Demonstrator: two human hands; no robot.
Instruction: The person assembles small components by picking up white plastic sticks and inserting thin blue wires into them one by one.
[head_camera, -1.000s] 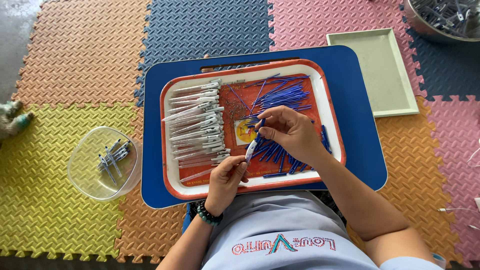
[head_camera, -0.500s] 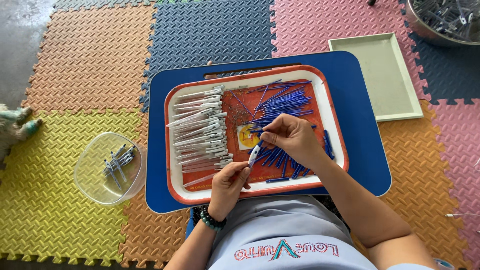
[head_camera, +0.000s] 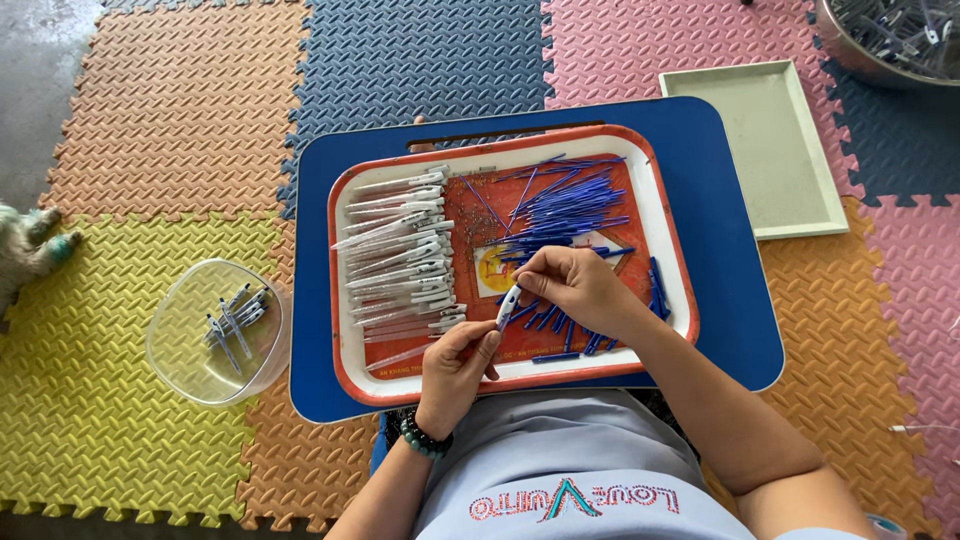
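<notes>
An orange tray with a white rim (head_camera: 345, 310) lies on a blue lap table (head_camera: 720, 240). On its left lie several clear pen barrels (head_camera: 400, 260). A heap of blue refills (head_camera: 565, 205) covers its right half. My left hand (head_camera: 455, 365) holds the lower end of one clear pen barrel (head_camera: 508, 306) over the tray's near edge. My right hand (head_camera: 575, 290) pinches the upper end of that same barrel, fingers curled above it. A few blue caps (head_camera: 655, 285) lie by the tray's right rim.
A clear plastic bowl (head_camera: 190, 370) with several finished pens stands on the foam mat at left. A pale green tray (head_camera: 775, 150) lies at the right, a metal bowl (head_camera: 890, 40) of parts beyond it. Coloured foam tiles cover the floor.
Both hands have stayed on the pen barrel over the tray's near edge. The right hand's fingers have shifted slightly at the barrel's upper end.
</notes>
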